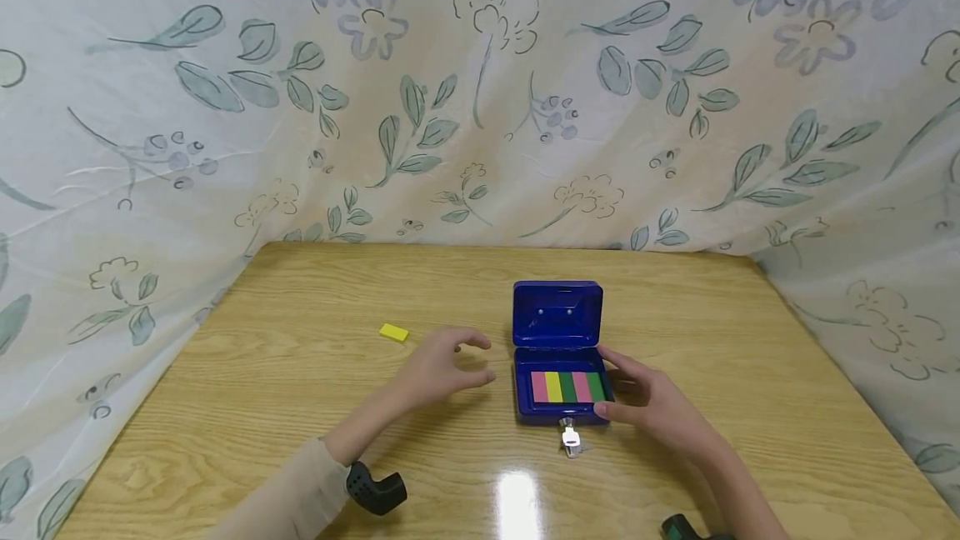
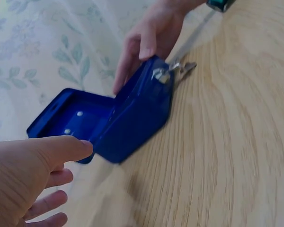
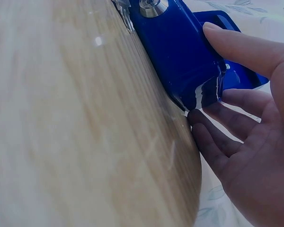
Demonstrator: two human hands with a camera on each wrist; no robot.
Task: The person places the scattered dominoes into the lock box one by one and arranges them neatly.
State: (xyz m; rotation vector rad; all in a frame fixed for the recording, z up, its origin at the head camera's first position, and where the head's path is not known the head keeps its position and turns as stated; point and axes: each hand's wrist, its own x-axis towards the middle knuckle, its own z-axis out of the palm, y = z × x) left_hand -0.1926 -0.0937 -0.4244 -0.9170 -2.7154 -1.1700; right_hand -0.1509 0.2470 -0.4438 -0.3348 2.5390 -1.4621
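A blue metal cash box (image 1: 525, 417) stands on the table with its lid (image 1: 557, 313) raised at the back. Several coloured blocks (image 1: 568, 387), pink, yellow and green, lie side by side in it. Keys (image 1: 571, 437) hang from the lock on its front. My right hand (image 1: 660, 408) grips the box's right side, thumb at the front corner and fingers along the side wall (image 3: 210, 90). To the left of the box, my left hand (image 1: 442, 369) hovers with thumb and fingers apart, holding nothing. Behind that hand lies a single yellow block (image 1: 393, 332).
The wooden table (image 1: 300, 298) reaches back to a floral cloth (image 1: 480, 107) hanging behind it and at both sides. A dark wrist device (image 1: 377, 490) sits on my left wrist, and another (image 1: 678, 528) shows at the bottom right.
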